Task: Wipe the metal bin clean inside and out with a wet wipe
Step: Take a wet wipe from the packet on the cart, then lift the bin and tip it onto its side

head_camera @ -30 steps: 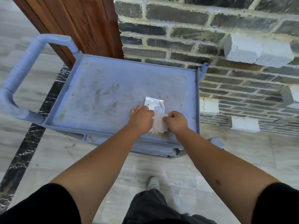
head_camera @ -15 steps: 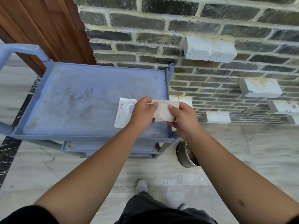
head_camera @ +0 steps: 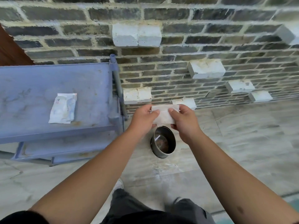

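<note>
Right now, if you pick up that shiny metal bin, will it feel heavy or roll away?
Probably light: the metal bin looks small and thin-walled. Its round side could roll if tipped over. The shiny steel may feel slippery, especially after the wet wipe.

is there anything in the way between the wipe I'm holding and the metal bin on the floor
Nothing visible. The left hand and right hand pinch the wipe in the air above the metal bin, which stands open-topped on the floor to the right of the blue cart. The empty wrapper lies on the cart, off to the side.
</note>
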The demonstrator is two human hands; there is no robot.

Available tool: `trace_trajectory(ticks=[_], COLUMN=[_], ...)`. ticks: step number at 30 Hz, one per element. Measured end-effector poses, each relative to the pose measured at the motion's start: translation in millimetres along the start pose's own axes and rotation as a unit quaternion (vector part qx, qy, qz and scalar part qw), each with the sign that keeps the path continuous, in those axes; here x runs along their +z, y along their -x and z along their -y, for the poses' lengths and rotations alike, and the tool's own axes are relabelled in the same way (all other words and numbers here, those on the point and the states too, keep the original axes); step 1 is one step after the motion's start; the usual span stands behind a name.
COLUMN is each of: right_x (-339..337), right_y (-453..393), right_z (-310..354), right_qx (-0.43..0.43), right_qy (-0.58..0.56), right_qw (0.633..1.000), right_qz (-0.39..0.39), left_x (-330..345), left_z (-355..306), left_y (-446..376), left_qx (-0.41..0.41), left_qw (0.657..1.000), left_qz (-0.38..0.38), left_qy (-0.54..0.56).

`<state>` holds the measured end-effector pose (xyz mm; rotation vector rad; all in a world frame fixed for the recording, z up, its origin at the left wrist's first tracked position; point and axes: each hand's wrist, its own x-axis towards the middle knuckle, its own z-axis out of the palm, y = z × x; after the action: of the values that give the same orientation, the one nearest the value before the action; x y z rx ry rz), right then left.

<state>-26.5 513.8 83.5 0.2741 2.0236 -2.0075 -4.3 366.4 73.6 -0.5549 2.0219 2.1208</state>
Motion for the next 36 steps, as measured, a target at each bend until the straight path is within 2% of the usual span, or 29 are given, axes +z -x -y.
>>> trace_trajectory(ticks=[5,11,16,19,22,26,29,31,32,34,35,36], right_x=[-98,-160,-179,-179,-181,-194,-207,-214,-215,-214,-213,-210], right_y=[-19,-33,-48,-61,-80,-126,-174,-208,-225,-258,-275,-289], right_z=[-51,-123,-188,-233,-284,-369,-436,-476,-490,-512,-521,-527], right_qx=[0.030,0.134,0.203,0.219,0.239,0.241,0.246,0.238,0.232,0.209,0.196,0.183], right_qy=[0.007,-0.052,-0.143,-0.146,-0.152,-0.193,-0.270,-0.313,-0.329,-0.339,-0.332,-0.324], right_qw=[0.999,0.988,0.965,0.960,0.957,0.951,0.931,0.920,0.915,0.917,0.922,0.928], right_qz=[0.023,0.057,0.083,0.094,0.057,0.024,-0.003,0.002,0.008,0.019,0.025,0.031], left_x=[94,147,152,154,151,146,149,156,161,177,185,190], left_z=[62,129,184,228,279,380,471,527,549,587,602,616], left_y=[-2,-9,-30,-51,-76,-124,-167,-196,-208,-234,-246,-255], left_qx=[-0.042,-0.092,-0.086,-0.088,-0.094,-0.072,-0.056,-0.007,0.042,0.126,0.143,0.156], left_qw=[0.997,0.991,0.993,0.994,0.993,0.988,0.980,0.950,0.914,0.806,0.758,0.725], left_qz=[-0.046,-0.094,-0.080,-0.034,-0.016,-0.064,-0.035,-0.005,0.019,0.067,0.090,0.104], left_qy=[0.043,0.030,-0.031,-0.053,-0.073,-0.116,-0.189,-0.311,-0.403,-0.574,-0.630,-0.662])
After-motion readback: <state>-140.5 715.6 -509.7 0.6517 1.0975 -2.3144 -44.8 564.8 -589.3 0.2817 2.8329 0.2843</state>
